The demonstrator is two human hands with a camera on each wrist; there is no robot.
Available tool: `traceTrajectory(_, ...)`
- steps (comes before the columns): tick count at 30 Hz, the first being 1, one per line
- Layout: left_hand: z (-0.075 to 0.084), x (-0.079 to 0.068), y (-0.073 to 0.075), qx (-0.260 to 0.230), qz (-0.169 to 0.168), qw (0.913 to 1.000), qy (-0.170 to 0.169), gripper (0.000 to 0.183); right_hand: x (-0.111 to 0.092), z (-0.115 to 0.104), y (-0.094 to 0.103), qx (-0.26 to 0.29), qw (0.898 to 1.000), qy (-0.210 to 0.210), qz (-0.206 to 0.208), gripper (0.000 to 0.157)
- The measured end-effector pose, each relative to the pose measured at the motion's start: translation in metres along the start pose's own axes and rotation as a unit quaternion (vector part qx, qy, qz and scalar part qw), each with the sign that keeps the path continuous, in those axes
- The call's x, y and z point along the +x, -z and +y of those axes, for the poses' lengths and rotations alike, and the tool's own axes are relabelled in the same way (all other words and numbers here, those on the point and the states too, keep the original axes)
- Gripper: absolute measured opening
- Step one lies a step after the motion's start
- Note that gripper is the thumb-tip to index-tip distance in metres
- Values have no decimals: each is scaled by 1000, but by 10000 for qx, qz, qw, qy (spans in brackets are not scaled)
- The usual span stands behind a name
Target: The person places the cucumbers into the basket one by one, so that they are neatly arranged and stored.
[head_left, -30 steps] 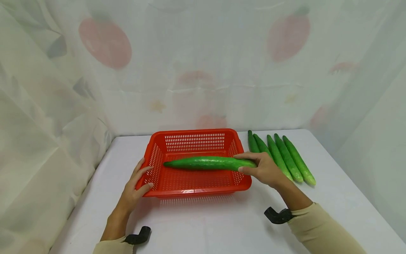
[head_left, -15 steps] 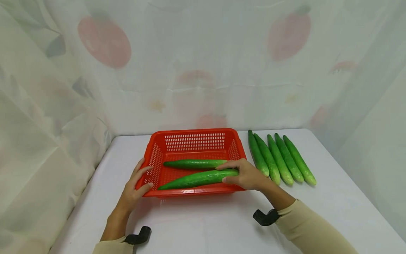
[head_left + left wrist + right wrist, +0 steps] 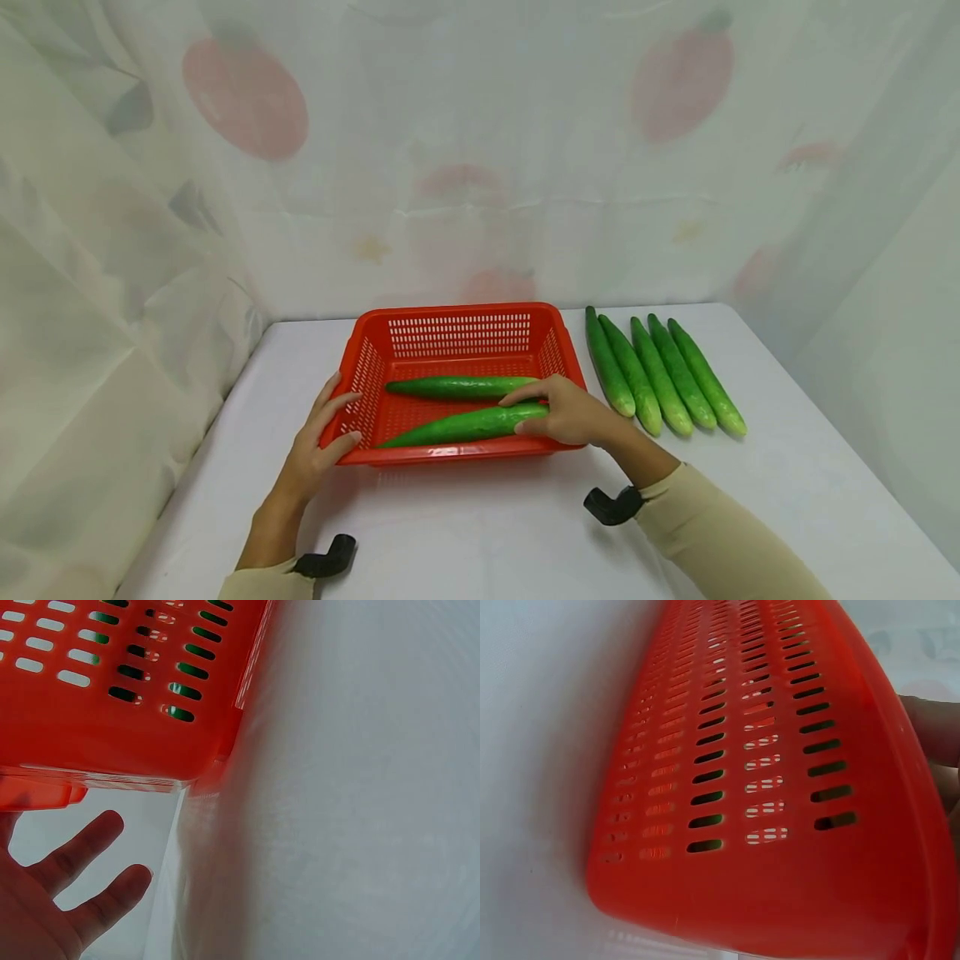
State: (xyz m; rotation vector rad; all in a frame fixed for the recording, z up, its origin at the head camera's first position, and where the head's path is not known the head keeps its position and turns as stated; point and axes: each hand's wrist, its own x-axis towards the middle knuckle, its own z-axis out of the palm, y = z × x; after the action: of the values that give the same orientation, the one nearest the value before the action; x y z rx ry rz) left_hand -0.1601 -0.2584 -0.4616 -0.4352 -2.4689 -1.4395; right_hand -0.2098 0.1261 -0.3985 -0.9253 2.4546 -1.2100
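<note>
A red slotted plastic basket (image 3: pixel 465 453) stands on the white-covered table. Inside it lie two long green cucumbers. The farther cucumber (image 3: pixel 450 387) rests crosswise on the basket floor. My right hand (image 3: pixel 566 411) pinches the right end of the nearer cucumber (image 3: pixel 465 425), low by the front wall. My left hand (image 3: pixel 309 454) holds the basket's left rim near the front corner, thumb and a finger over the edge. In the left wrist view, other left fingers (image 3: pixel 112 907) spread outside the basket. The basket wall (image 3: pixel 780 892) hides most of the right hand in the right wrist view.
Several more cucumbers (image 3: pixel 660 379) lie side by side on the table, right of the basket. A pale patterned curtain (image 3: pixel 465 167) hangs behind the table and along its left side. Each wrist wears a black bent mount (image 3: pixel 613 505).
The right hand has brought its cucumber left, towards me and down into the basket, in front of the other cucumber, which now shows. The left hand has stayed at the rim.
</note>
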Motion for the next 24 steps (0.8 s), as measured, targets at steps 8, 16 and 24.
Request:
traceTrajectory(8,-5,0,0,13,50,9999,118,48,4,0,-3,-425,9990,-73,-103,30)
traceTrajectory(16,-4,1,-1,-3,26,9999,121,49,6,3,-2,-47,9996,-40,-269,27)
traceTrajectory(24,-3,1,0,-4,4,10000,12,49,3,5,-2,476,9986,-178,173,29)
